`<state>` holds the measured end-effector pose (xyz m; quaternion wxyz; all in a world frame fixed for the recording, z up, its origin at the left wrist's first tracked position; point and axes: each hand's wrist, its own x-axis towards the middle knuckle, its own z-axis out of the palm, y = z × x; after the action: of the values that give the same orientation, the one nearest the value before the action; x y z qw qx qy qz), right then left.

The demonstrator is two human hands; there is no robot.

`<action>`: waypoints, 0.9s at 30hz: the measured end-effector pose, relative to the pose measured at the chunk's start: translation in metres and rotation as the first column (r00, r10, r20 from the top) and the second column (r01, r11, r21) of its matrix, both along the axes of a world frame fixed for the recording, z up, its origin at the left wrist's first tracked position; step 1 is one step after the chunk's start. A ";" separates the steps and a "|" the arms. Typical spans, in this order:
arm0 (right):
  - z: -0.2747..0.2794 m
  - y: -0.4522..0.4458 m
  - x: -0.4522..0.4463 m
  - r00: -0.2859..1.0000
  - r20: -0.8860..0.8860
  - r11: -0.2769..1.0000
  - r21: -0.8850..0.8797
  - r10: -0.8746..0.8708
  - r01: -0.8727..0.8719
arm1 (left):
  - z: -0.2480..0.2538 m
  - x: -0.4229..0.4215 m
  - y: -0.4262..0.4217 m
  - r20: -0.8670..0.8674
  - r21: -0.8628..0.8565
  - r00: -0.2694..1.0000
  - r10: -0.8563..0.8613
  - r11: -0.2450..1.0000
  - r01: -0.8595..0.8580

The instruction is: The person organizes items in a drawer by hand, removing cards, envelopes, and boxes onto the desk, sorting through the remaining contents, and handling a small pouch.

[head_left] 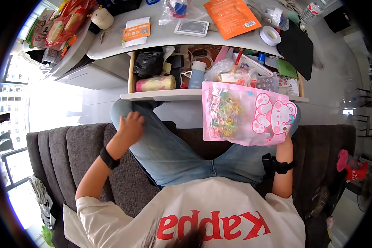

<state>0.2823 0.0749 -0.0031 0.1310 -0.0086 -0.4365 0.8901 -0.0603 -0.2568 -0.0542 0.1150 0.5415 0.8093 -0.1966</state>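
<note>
A pink resealable bag (246,113) hangs in front of the open drawer, above my right thigh. Small multicoloured rings show through its clear window, and a white-and-pink cartoon bear is printed on it. My right hand (283,142) grips the bag at its lower right corner; most of the fingers are hidden behind it. On my left thigh, near the knee of the jeans (161,153), rests my left hand (131,127), holding nothing, with its fingers loosely bent and slightly apart.
The pulled-out drawer (173,96) holds a blue-grey bottle (197,75), a yellow patterned roll (155,84), a black plastic bag (148,63) and blister packs. On the desk (161,41) lie a card deck (191,28), an orange packet (232,18) and a tape roll (270,35).
</note>
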 end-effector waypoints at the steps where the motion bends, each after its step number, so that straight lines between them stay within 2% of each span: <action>1: -0.001 0.001 0.000 1.000 -0.002 1.000 -0.006 0.001 -0.001 | -0.004 -0.012 -0.003 -0.007 0.035 1.000 0.028 0.999 -0.028; 4: -0.001 0.003 0.001 1.000 -0.009 1.000 -0.018 0.010 -0.010 | -0.039 -0.056 -0.019 -0.264 0.097 0.962 0.067 0.994 -0.042; 6: -0.002 0.005 0.001 1.000 -0.011 1.000 -0.023 0.015 -0.015 | -0.040 -0.094 -0.027 -0.402 -0.011 0.904 0.146 0.986 -0.164; 8: -0.002 0.005 -0.001 1.000 -0.005 1.000 -0.016 0.021 -0.021 | -0.032 -0.134 -0.043 -0.436 -0.115 0.814 0.385 0.873 -0.474; 9: -0.001 0.006 -0.003 1.000 -0.001 1.000 -0.011 0.030 -0.030 | -0.026 -0.153 -0.056 -0.376 -0.137 0.774 0.510 0.795 -0.591; 11: -0.001 0.007 -0.006 0.998 0.009 0.998 0.006 0.055 -0.055 | 0.030 -0.127 -0.045 -0.194 -0.055 0.775 0.602 0.782 -0.621; 12: -0.001 0.008 -0.010 0.997 0.011 0.997 0.015 0.074 -0.074 | 0.045 -0.107 -0.044 -0.014 0.190 0.807 0.591 0.794 -0.578; 13: -0.002 0.009 -0.014 0.995 0.019 0.994 0.043 0.095 -0.096 | 0.066 -0.076 -0.030 0.103 0.336 0.852 0.513 0.788 -0.516; 14: -0.001 0.010 -0.019 0.992 0.028 0.990 0.064 0.126 -0.128 | 0.092 -0.040 -0.006 0.159 0.409 0.873 0.461 0.774 -0.483; 15: 0.001 0.011 -0.025 0.986 0.043 0.981 0.099 0.161 -0.164 | 0.107 -0.016 0.008 0.308 0.502 0.888 0.342 0.734 -0.458; 16: 0.004 0.014 -0.033 0.973 0.072 0.958 0.171 0.219 -0.228 | 0.121 0.010 0.021 0.411 0.554 0.881 0.236 0.702 -0.447; 18: 0.012 0.019 -0.052 0.925 0.162 0.856 0.351 0.345 -0.381 | 0.137 0.037 0.039 0.595 0.577 0.801 -0.068 0.730 -0.366; 20: 0.022 0.024 -0.075 0.842 0.273 0.633 0.563 0.465 -0.532 | 0.130 0.049 0.057 0.725 0.545 0.626 -0.285 0.794 -0.270; 21: 0.028 0.022 -0.087 0.808 0.314 0.520 0.637 0.499 -0.569 | 0.127 0.054 0.072 0.825 0.459 0.473 -0.309 0.855 -0.241; 22: 0.035 0.016 -0.098 0.795 0.334 0.473 0.663 0.506 -0.580 | 0.124 0.060 0.087 0.902 0.354 0.338 -0.271 0.910 -0.214; 23: 0.043 0.009 -0.107 0.791 0.347 0.438 0.687 0.503 -0.580 | 0.113 0.064 0.103 0.934 0.331 0.189 -0.303 0.933 -0.138; 24: 0.051 -0.001 -0.111 0.803 0.333 0.470 0.675 0.494 -0.569 | 0.101 0.071 0.117 0.968 0.221 -0.094 -0.232 0.968 -0.116; 25: 0.060 -0.011 -0.114 0.815 0.318 0.501 0.663 0.485 -0.556 | 0.091 0.078 0.130 0.922 0.116 -0.364 -0.130 0.991 -0.061; 27: 0.071 -0.028 -0.114 0.852 0.250 0.530 0.693 0.459 -0.489 | 0.079 0.090 0.142 0.896 0.053 -0.443 -0.015 0.996 0.072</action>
<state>0.1680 0.0470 0.0681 -0.1313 0.1469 -0.7441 0.6384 0.0297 -0.1151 0.0250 0.7481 0.4841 0.3035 0.3373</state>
